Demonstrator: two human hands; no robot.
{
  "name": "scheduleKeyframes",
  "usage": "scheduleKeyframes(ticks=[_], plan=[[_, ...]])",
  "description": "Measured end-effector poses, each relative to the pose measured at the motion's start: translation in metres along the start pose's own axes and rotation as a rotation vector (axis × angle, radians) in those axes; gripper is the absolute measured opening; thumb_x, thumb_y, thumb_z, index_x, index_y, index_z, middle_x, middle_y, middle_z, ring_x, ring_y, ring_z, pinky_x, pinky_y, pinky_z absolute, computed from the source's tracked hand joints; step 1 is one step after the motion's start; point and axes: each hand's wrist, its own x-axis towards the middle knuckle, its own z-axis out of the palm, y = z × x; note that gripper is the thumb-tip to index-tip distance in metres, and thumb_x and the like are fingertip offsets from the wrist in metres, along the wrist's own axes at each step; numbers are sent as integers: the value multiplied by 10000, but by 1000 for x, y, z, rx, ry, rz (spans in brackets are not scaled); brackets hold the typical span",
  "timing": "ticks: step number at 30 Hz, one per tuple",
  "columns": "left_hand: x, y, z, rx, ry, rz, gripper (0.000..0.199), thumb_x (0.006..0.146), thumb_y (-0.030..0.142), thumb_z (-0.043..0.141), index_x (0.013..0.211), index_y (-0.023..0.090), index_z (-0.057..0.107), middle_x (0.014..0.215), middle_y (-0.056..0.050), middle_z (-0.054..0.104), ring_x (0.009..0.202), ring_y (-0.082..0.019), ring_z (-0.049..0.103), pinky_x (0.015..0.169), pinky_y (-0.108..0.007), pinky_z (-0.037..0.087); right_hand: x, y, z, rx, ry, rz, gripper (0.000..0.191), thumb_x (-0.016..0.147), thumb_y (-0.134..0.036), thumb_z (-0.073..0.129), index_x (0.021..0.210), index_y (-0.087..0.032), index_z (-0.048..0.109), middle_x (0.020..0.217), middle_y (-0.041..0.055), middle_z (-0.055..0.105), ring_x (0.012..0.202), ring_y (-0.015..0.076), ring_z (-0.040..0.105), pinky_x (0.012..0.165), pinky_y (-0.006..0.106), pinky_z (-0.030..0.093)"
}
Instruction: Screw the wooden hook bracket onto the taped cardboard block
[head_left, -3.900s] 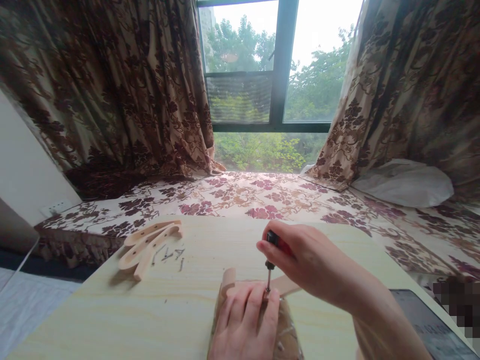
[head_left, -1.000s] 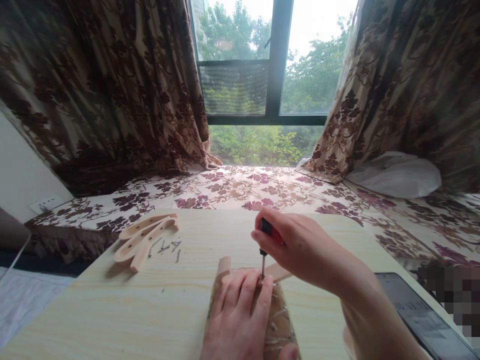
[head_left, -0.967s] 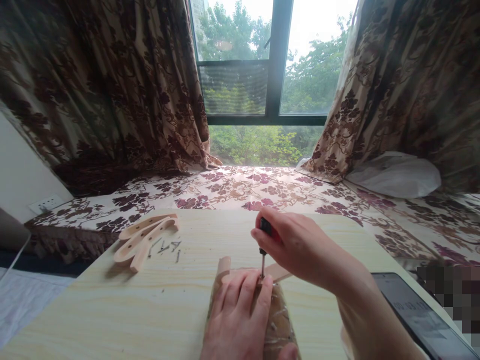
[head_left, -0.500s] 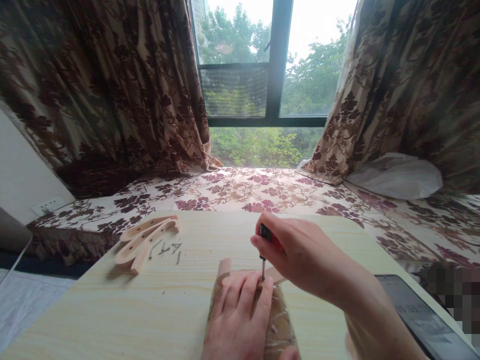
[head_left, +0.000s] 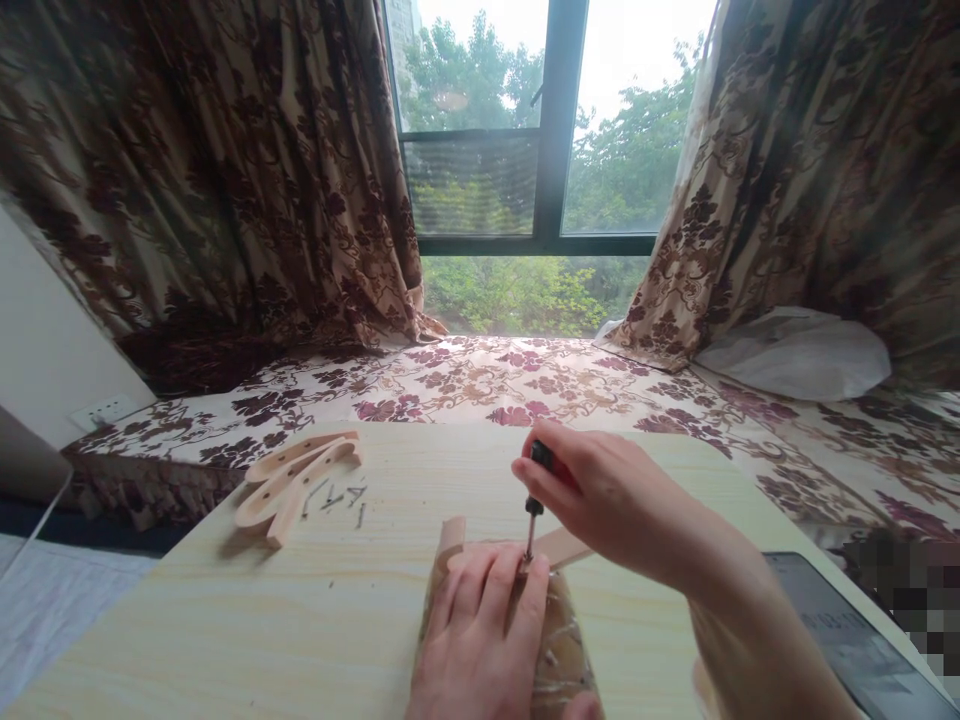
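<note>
Head view: the right hand [head_left: 600, 490] is clamped round a screwdriver [head_left: 535, 503], tip down between two fingers of the left hand [head_left: 480, 625], which lies flat, slightly spread, over wood [head_left: 451, 540] on a wrapped block [head_left: 566, 640]. The table [head_left: 300, 640] stretches leftward to its slanted edge; a phone [head_left: 832, 610] lies by the right edge.

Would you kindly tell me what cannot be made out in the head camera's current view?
All in the head view:
Wooden parts: whether they join is hidden under the left hand.
Screwdriver: most of its handle is hidden inside the right hand; the tip is too small.
Wrapped block: the bottom edge cuts off its near end.
Phone: the right forearm covers part; digits are blurred.
</note>
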Motion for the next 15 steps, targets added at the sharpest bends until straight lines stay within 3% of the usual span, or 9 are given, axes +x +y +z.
scheduleKeyframes(ticks=[5,11,15], plan=[[0,2,-1,-13,11,-27,762,793,670,487,1361,167,425,1302,-85,546,1155,-265,526,927,-400,483,1,2,2,-17,49,32,185,907,-320,463,753,-217,467,653,-14,579,600,136,501,584,263,306],[1,2,-1,-33,1,-25,745,797,648,499,1351,154,435,1285,-102,553,1148,-271,530,907,-400,499,-2,-1,-2,50,-13,-61,107,893,-284,491,803,-229,511,631,-38,557,566,119,470,553,247,293],[3,1,-3,-11,13,-5,745,799,641,500,1345,138,439,1275,-114,558,1132,-278,537,899,-420,502,2,2,1,11,16,-1,136,903,-286,478,791,-210,496,656,-14,584,595,130,501,587,259,315]])
